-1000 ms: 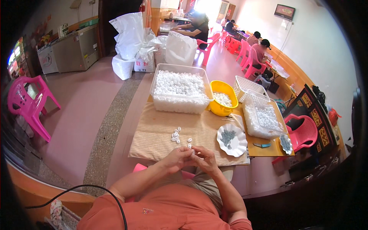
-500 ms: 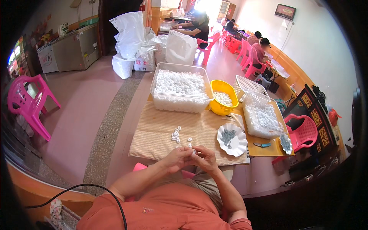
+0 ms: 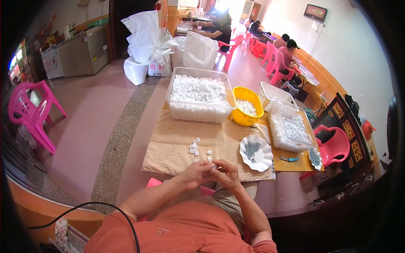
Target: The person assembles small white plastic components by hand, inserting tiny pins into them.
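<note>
My left hand (image 3: 195, 174) and my right hand (image 3: 228, 174) meet at the near edge of a striped beige towel (image 3: 168, 147). Their fingertips pinch one small white plastic piece (image 3: 214, 167) between them, mostly covered by the fingers. Just beyond the hands lies a loose group of similar white oval pieces with dark openings (image 3: 193, 147). To the right, a white scalloped plate (image 3: 265, 158) carries a heap of small grey-blue parts (image 3: 252, 151), too small to make out singly.
At the towel's far side stand a clear tub (image 3: 198, 114) full of white pieces and a yellow basket (image 3: 244, 120). Further right are a white lattice basket (image 3: 274, 95), another clear tub (image 3: 291, 145) and a blue-handled knife (image 3: 288, 159). Several people sit at tables behind.
Both hands stay in nearly the same place, with the white piece still pinched between the fingertips. The whole view has shifted very slightly.
</note>
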{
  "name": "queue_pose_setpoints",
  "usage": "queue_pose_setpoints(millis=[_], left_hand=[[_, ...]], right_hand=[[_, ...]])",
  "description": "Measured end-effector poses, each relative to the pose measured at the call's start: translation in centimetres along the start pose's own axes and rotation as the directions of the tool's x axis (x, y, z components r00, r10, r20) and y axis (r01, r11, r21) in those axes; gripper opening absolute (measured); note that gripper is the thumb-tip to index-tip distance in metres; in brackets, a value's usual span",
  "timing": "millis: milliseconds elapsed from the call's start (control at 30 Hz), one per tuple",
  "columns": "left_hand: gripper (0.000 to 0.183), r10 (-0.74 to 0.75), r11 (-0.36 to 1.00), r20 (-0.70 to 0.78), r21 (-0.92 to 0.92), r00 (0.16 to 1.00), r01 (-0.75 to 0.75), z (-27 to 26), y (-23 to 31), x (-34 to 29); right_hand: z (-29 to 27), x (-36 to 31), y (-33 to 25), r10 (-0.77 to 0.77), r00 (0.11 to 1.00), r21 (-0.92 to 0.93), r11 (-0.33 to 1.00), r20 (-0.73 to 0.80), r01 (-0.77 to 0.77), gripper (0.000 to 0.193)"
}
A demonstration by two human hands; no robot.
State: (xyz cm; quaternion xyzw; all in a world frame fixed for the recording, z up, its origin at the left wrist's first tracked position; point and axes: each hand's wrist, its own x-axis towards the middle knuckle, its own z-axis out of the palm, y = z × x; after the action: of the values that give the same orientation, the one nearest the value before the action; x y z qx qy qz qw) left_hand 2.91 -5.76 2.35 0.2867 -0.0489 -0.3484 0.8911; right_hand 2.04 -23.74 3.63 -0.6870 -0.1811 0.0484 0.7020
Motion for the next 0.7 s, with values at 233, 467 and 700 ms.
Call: queue_pose_setpoints(millis=[233,467,700], left_hand=[[0.012,-0.01,1.0,-0.012,0.0,1.0,0.01,0.17,0.08,-0.09],[0.011,-0.014,1.0,-0.018,0.0,1.0,0.014,0.22,0.03,-0.13],[0.01,-0.018,1.0,-0.028,-0.009,0.999,0.018,0.3,-0.02,-0.16]], right_hand=[[-0.08,0.01,-0.83,0.013,0.999,-0.07,0.998,0.045,-0.01,0.029],[-0.17,-0.03,-0.65,-0.017,0.999,-0.091,0.996,0.04,0.021,0.027],[-0.18,-0.01,-0.79,-0.013,0.999,-0.096,0.995,0.042,0.017,0.024]])
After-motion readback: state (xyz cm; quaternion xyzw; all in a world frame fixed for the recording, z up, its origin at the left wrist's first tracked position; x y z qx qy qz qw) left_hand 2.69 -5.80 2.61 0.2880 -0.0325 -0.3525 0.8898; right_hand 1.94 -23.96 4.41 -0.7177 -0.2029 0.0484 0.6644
